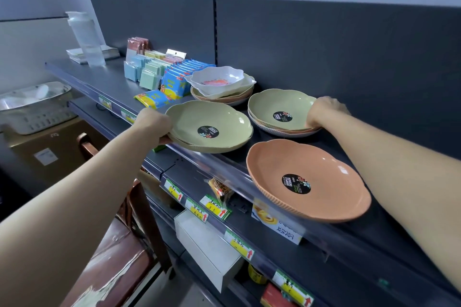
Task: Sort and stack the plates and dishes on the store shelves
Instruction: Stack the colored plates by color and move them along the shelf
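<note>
The shelf [374, 157] is dark and long, bare to the right of both grips, its clear front lip [224, 172] low enough to catch a sliding rim. The left hand [153, 122] clamps the near edge of a green stack [209, 129] — it overhangs that lip, likely mid-shift. The right hand [324, 111] grips the far-right rim of a mixed stack [282, 112]. An orange plate [306, 179] lies loose between the forearms, nearer the body.

Two green-topped plate stacks [209, 129] [282, 111], one per hand, are sitting beside one orange plate [308, 179] and one white-topped stack [219, 82].
</note>
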A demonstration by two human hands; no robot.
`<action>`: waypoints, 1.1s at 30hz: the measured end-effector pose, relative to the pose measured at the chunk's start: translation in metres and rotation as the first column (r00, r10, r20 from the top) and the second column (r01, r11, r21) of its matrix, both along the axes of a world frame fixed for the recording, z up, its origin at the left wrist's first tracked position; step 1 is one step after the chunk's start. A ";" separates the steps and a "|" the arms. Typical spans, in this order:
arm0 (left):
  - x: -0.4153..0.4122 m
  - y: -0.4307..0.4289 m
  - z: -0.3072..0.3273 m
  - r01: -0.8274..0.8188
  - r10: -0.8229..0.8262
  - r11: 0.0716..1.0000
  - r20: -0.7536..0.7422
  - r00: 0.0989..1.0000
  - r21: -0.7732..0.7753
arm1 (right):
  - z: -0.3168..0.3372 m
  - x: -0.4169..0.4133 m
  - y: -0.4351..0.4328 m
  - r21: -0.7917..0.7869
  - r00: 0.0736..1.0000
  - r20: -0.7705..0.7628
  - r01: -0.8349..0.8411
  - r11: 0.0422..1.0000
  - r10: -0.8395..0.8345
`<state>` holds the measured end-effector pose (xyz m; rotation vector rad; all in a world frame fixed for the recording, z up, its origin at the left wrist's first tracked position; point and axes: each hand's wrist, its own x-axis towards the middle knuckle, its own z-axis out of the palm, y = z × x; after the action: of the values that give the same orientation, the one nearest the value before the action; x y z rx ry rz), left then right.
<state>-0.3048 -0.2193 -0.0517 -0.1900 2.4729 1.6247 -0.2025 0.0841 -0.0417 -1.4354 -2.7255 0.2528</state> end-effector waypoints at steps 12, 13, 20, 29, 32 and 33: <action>-0.003 -0.003 0.002 0.135 -0.130 0.988 0.059 0.990 -0.073 | 0.014 -0.012 -0.032 -0.263 0.832 -0.168 -0.554 0.790 0.528; -0.003 -0.005 0.002 0.137 -0.133 0.988 0.059 0.989 -0.076 | 0.013 -0.011 -0.036 -0.280 0.818 -0.160 -0.574 0.770 0.552; -0.005 -0.010 0.006 0.090 -0.098 0.989 -0.069 0.993 -0.114 | 0.006 -0.014 -0.045 -0.151 0.789 -0.104 -0.615 0.774 0.606; 0.004 0.004 0.026 0.009 -0.165 0.912 -0.346 0.924 -0.411 | 0.020 0.000 -0.059 0.109 0.804 -0.074 -0.581 0.807 0.590; 0.005 0.009 0.028 0.010 -0.180 0.911 -0.375 0.909 -0.412 | 0.026 0.003 -0.059 0.207 0.798 -0.085 -0.572 0.793 0.597; 0.006 0.011 0.029 0.013 -0.188 0.911 -0.387 0.903 -0.413 | 0.029 0.005 -0.059 0.230 0.793 -0.096 -0.571 0.788 0.602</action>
<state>-0.2992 -0.2086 -0.0232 0.2712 3.0640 1.1899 -0.1979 0.0247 -0.0128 -0.4505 -2.8731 0.1163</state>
